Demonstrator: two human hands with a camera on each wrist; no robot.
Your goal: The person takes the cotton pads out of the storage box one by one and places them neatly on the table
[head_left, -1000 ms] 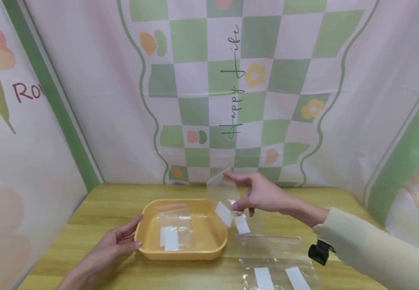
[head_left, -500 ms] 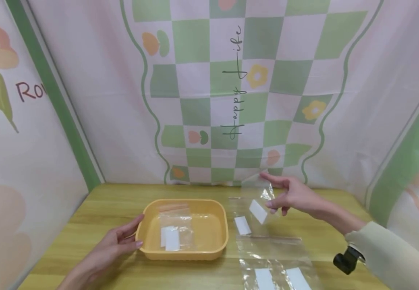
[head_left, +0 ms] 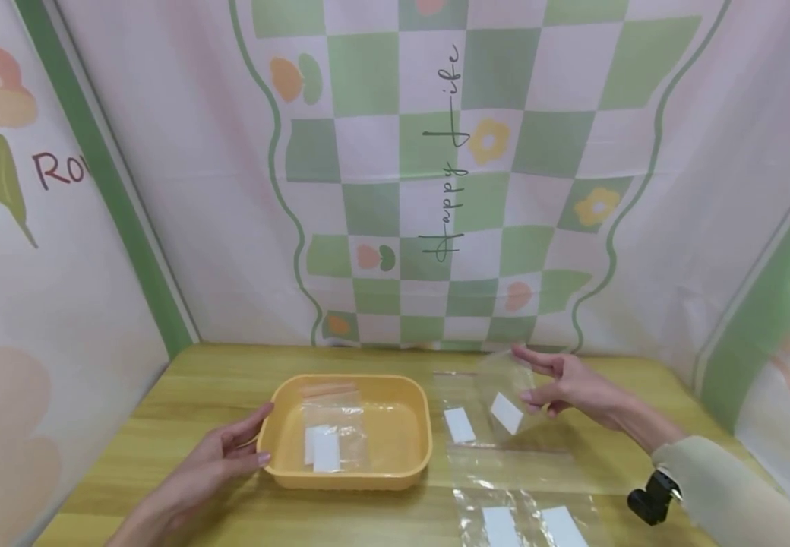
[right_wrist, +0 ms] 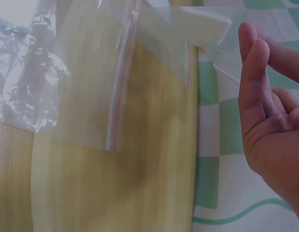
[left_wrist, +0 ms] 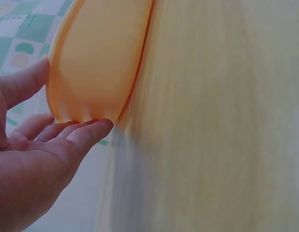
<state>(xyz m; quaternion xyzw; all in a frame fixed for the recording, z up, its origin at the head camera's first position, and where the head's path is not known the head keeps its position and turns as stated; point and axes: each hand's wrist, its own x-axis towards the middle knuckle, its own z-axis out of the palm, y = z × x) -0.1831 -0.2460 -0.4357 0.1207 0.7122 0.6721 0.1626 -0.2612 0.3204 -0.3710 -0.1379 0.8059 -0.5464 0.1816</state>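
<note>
My left hand [head_left: 213, 460] holds the left end of a yellow plastic basin [head_left: 347, 481], thumb and fingers spread against its rim and wall. In the left wrist view, the fingertips [left_wrist: 103, 126] touch the end of the basin. Inside lies a clear zip bag [head_left: 343, 414] with white labels on it. On the right, my right hand [head_left: 576, 391] pinches the edge of another clear zip bag [head_left: 500, 376], which hangs tilted with a white label [head_left: 507, 413]. The right wrist view has the finger and thumb tips close together at that bag's edge.
Beneath the held bag lies another clear bag with a white label [head_left: 459, 425]. In front of it, a larger-looking clear bag area [head_left: 518, 475] shows two white labels and reaches the frame's lower edge. A printed curtain [head_left: 422, 152] stands behind the wooden table [head_left: 217, 372].
My right hand has moved right, away from the basin, and then lower, carrying the pinched bag over the bags on the right. The left hand stays at the basin.
</note>
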